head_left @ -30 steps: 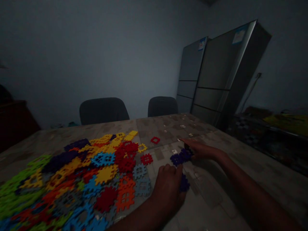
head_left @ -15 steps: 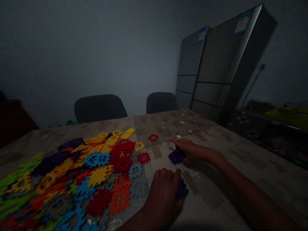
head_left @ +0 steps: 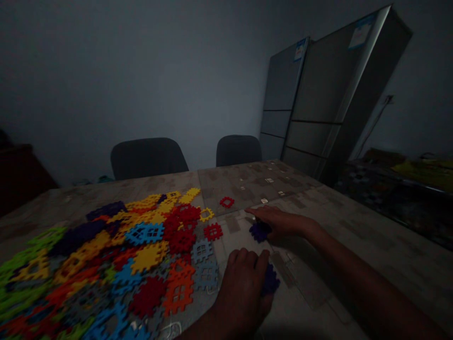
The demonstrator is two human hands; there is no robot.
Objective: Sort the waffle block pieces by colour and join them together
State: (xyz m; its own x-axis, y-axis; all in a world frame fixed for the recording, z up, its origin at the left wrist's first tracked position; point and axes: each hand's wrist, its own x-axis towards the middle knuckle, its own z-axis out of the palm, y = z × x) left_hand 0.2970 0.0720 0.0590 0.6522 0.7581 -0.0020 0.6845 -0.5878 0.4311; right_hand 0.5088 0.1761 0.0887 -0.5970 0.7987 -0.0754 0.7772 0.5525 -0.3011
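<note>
Our left hand (head_left: 242, 285) has its fingers and thumb around a dark blue toothed tile (head_left: 272, 281), whose right edge shows past them, near the table's close side. Our right hand (head_left: 278, 221) reaches over a second dark blue tile (head_left: 259, 232), index finger stretched out; the hand hides part of that tile, so we cannot tell whether it is grasped or only touched.

As far as we can see, these two tiles are already out on the tablecloth (head_left: 304, 257), clear of the heap, but a gap lies between them and they are not joined. We cannot tell whether anything more sits under our right palm.

Most tiles are left in the mixed heap (head_left: 150, 257) to our left. Near its right edge lie a red window tile (head_left: 213, 231), a yellow frame tile (head_left: 206, 215) and, farther off, a red frame tile (head_left: 227, 202).
</note>
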